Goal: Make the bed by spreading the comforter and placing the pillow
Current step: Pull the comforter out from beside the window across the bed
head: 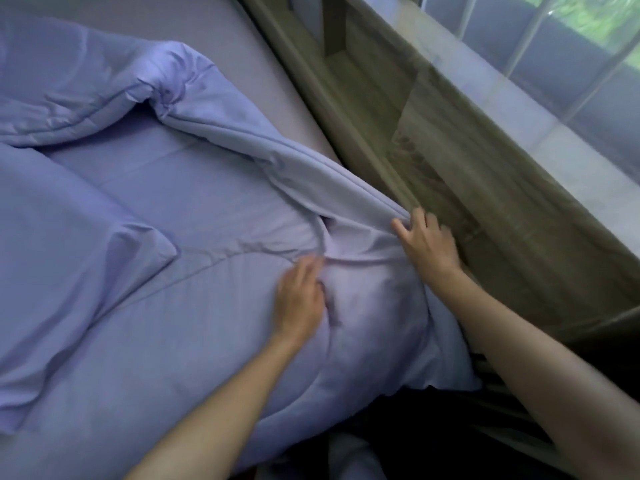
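Both hands are on the comforter (156,237), which lies rumpled over the bed (214,43) and spreads away from them toward 9 and 11 o'clock. The left hand (300,299) rests flat on it, its blurred fingers loosely straight. At its 2 o'clock, the right hand (427,245) grips a raised fold at the comforter's edge, with the curtain (502,220) at 3 o'clock.

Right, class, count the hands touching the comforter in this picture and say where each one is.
2. The left hand presses on the comforter near the picture's middle; the right hand holds its edge beside the curtain. No other hand shows.
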Tool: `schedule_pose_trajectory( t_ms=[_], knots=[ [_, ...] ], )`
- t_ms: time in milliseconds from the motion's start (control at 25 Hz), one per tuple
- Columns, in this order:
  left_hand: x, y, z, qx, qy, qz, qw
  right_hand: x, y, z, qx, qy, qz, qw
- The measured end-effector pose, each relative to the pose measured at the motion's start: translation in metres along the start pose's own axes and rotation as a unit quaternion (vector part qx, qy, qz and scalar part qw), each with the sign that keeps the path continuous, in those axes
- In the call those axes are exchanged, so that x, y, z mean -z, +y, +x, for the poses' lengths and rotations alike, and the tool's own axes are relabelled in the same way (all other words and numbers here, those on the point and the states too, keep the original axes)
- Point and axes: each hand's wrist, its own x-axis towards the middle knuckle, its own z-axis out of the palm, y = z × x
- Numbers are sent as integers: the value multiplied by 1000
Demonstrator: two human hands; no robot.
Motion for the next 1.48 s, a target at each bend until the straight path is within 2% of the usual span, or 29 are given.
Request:
schedule_pose_trajectory(
  t_ms=[40,80,160,200,280,360,440,480,520,600,640,720,760,840,960,1040,1080,1120,1200,1280,1360,1480],
  knots=[
    [9,-23,1,71,1,62,996,-3,-6,2,13,-42,39,998],
    [19,-43,-2,146,-30,104,983,-4,-12,4,9,-115,78,990],
    [29,-76,-8,240,-147,117,952,-8,-24,14,-57,-231,145,960],
    [32,-85,-10,251,-192,108,943,-6,-30,21,-80,-213,178,957],
    [31,-91,-13,239,-224,103,939,0,-46,35,-49,-82,210,973],
    [26,-91,-14,237,-214,102,942,5,-66,55,83,34,244,966],
    [17,-93,-18,238,-186,108,947,2,-84,82,243,88,210,943],
    [14,-95,-19,236,-175,111,949,2,-93,98,271,108,184,939],
    [12,-97,-20,230,-168,111,952,7,-99,114,246,112,187,945],
    [7,-102,-21,221,-152,110,957,19,-111,150,123,82,221,964],
    [6,-103,-21,216,-141,113,959,22,-114,167,77,34,217,973],
    [3,-105,-23,205,-115,117,965,29,-108,195,60,-33,208,976],
    [2,-108,-23,201,-105,116,967,36,-95,206,50,-9,220,974],
    [3,-113,-23,200,-98,117,968,45,-63,224,-36,62,268,961],
    [6,-119,-21,248,-78,113,959,40,-35,223,-156,55,322,932],
    [5,-121,-20,269,-76,105,954,25,-46,215,-146,11,240,960],
    [5,-122,-21,268,-79,99,955,15,-55,207,-114,-47,167,978],
    [5,-123,-22,263,-81,94,957,4,-64,198,-106,-106,136,979],
    [11,-125,-24,247,-93,92,960,-12,-71,188,-89,-152,66,982],
    [20,-128,-28,232,-128,97,959,-10,-68,182,-82,-142,37,986],
    [31,-132,-36,252,-162,102,949,5,-71,173,-68,-111,17,991],
    [54,-142,-47,315,-207,102,921,31,-89,150,-47,-99,92,990]
  ],
)
